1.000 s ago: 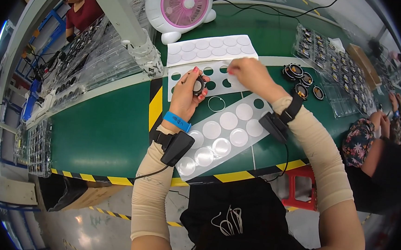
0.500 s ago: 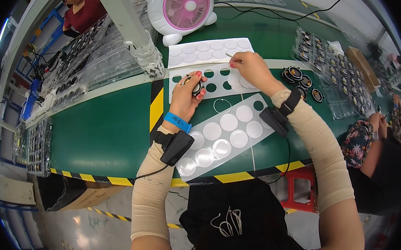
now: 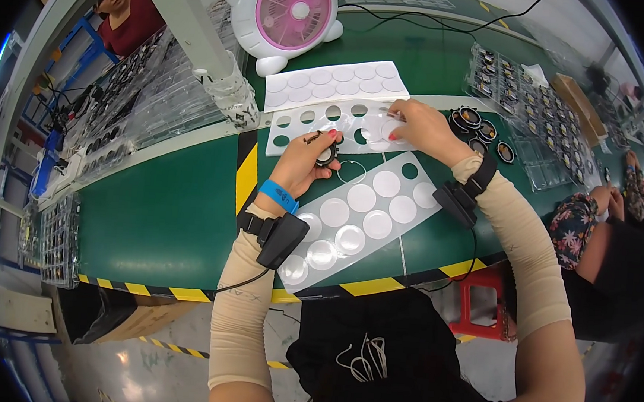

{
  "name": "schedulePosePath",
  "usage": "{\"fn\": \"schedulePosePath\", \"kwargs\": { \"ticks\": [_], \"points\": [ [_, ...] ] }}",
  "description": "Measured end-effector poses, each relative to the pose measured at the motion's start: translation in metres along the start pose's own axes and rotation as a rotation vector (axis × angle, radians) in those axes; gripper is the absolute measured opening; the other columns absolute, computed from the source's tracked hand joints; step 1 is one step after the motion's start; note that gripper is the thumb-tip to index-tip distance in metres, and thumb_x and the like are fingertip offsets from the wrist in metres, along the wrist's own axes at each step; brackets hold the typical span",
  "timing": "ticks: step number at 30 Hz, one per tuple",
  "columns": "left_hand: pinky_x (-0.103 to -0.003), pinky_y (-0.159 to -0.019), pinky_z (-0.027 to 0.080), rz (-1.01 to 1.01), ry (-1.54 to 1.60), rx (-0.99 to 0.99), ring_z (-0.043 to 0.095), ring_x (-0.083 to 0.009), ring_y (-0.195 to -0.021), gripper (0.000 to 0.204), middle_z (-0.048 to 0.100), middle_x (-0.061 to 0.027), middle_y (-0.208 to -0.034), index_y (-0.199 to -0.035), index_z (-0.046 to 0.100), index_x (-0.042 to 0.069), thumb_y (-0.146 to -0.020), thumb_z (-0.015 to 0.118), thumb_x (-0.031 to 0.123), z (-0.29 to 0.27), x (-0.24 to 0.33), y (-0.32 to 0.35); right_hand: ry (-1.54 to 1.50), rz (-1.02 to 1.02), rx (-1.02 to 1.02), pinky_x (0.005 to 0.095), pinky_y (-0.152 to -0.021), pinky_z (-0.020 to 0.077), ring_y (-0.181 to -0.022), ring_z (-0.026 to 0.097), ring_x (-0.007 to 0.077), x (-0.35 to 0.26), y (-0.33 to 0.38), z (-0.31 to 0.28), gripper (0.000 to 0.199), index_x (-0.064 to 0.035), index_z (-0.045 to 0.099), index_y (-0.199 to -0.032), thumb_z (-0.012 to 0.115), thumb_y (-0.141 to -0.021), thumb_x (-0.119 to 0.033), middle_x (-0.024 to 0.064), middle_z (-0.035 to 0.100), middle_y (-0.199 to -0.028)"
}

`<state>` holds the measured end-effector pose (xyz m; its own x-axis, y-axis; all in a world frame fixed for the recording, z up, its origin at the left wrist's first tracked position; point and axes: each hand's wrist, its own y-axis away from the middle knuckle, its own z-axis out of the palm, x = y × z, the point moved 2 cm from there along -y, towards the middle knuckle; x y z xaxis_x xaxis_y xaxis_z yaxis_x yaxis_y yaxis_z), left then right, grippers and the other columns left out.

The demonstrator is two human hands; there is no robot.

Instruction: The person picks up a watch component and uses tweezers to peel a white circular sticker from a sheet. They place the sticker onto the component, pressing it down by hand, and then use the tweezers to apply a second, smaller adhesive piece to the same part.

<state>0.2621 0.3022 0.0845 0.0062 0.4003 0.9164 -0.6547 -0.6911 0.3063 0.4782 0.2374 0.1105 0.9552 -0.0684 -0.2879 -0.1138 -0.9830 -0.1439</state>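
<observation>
My left hand [image 3: 304,157] is closed around a small round black part [image 3: 327,155] with a pale centre. My right hand [image 3: 422,130] pinches a thin tool [image 3: 393,117], whose kind is too small to make out. Its fingertips are over the right end of a clear sticker sheet [image 3: 274,153], where white round stickers remain and several round openings show green table. Nearer me, a second sheet [image 3: 370,238] carries several white discs, and a thin clear ring [image 3: 351,172] lies against its far edge. Behind, a white sheet of oval outlines [image 3: 336,84] lies flat.
Several round black parts [image 3: 484,129] sit right of my right hand, before clear trays of parts [image 3: 527,96]. A pink and white fan [image 3: 287,12] stands at the back beside a wrapped post [image 3: 229,90]. Co-workers sit at the far left and right.
My right hand has moved right and nearer me, from the far white sheet to the sticker sheet's right end. My left hand has shifted slightly right and nearer, still holding the round part.
</observation>
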Motion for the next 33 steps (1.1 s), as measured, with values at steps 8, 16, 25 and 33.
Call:
{"fn": "schedulePosePath", "kwargs": {
  "ticks": [8,16,25,33],
  "points": [
    [-0.018,-0.042,0.036,0.011,-0.048,0.012,0.049,-0.0091,-0.054,0.027,0.057,-0.0040,-0.075,-0.099,0.057,0.002,-0.089,0.053,0.026,0.002,-0.001,0.002,-0.220,0.100,0.135,0.0349,-0.071,0.0465,-0.084,0.058,0.0286,0.003,0.003,-0.014,0.032,-0.0062,0.059,-0.101,0.067,-0.072,-0.014,0.0118,0.057,-0.096],
    [-0.017,-0.040,0.034,0.031,0.229,-0.058,0.048,-0.0096,-0.053,0.024,0.057,-0.0037,-0.078,-0.093,0.056,0.002,-0.089,0.053,0.025,-0.008,0.000,-0.001,-0.372,-0.320,0.279,0.0344,-0.070,0.0466,-0.082,0.058,0.0268,-0.053,0.014,-0.002,0.030,-0.0086,0.059,-0.104,0.064,-0.076,-0.015,0.0080,0.055,-0.098],
    [-0.017,-0.043,0.035,0.033,0.258,-0.060,0.051,-0.0105,-0.057,0.022,0.055,-0.0029,-0.076,-0.090,0.056,0.003,-0.088,0.055,0.026,-0.008,0.000,-0.002,-0.325,-0.270,0.203,0.0339,-0.070,0.0465,-0.081,0.058,0.0272,-0.059,-0.016,0.024,0.021,-0.0070,0.061,-0.097,0.063,-0.076,-0.011,0.0080,0.056,-0.097],
    [-0.018,-0.043,0.036,-0.012,0.415,0.015,0.051,-0.0103,-0.059,0.022,0.056,-0.0045,-0.078,-0.092,0.055,0.003,-0.088,0.054,0.025,-0.017,-0.004,-0.007,-0.223,-0.339,0.162,0.0342,-0.071,0.0464,-0.081,0.059,0.0279,-0.062,-0.025,0.026,0.018,-0.0041,0.062,-0.092,0.063,-0.075,-0.008,0.0091,0.060,-0.090]
  ]
}}
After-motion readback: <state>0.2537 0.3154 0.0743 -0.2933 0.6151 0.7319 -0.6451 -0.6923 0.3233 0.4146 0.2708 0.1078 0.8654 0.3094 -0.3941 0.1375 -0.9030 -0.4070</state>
